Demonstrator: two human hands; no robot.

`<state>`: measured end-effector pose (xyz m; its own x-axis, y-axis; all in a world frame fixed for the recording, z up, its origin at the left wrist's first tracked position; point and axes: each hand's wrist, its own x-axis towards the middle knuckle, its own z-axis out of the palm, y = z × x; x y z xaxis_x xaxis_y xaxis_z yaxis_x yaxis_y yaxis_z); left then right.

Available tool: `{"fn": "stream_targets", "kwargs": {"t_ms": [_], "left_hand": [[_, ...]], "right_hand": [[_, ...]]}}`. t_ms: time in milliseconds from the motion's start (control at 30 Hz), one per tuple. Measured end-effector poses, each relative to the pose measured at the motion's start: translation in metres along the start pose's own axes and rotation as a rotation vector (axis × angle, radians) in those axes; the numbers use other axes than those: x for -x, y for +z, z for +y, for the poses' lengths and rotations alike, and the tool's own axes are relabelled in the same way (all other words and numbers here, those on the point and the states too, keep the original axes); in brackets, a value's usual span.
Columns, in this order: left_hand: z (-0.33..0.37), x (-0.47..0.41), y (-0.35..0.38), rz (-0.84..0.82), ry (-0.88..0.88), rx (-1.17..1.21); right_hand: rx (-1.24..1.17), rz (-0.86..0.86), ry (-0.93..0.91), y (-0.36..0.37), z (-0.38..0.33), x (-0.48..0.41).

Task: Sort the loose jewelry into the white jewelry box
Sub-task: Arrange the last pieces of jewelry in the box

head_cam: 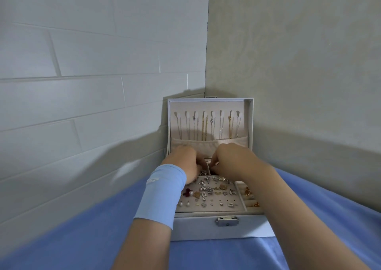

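White box (198, 227) open on blue cloth (103, 228) in the wall corner, lid (248, 121) upright with chains (204, 129) hanging. Earrings (208, 189) fill the front tray. Left hand (185, 162) and right hand (231, 160) curled close together over the rear compartments; grip contents can't tell. Blue wristband (162, 191) on left.

head view, downward, close over box (216, 226)

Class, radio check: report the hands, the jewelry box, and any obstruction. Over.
Both hands, left hand and right hand, curled over rear compartments; grip unclear. White jewelry box open, earring tray well stocked. No obstruction visible.
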<state>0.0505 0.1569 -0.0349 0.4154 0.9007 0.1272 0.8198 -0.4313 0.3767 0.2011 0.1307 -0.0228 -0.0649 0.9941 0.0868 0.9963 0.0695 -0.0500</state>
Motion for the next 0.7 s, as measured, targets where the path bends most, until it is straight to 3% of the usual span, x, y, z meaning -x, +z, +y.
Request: {"fn": "stream_targets", "kwargs": {"t_ms": [200,700], "left_hand": [[-0.003,-0.010,0.007,-0.050,-0.059,-0.086],[-0.008,-0.016,0.010,-0.029,-0.098,-0.009]], "right_hand": [[0.146,-0.156,0.047,-0.015,-0.013,-0.016],[0.319,-0.123,0.101,-0.025,-0.033,-0.015]]}}
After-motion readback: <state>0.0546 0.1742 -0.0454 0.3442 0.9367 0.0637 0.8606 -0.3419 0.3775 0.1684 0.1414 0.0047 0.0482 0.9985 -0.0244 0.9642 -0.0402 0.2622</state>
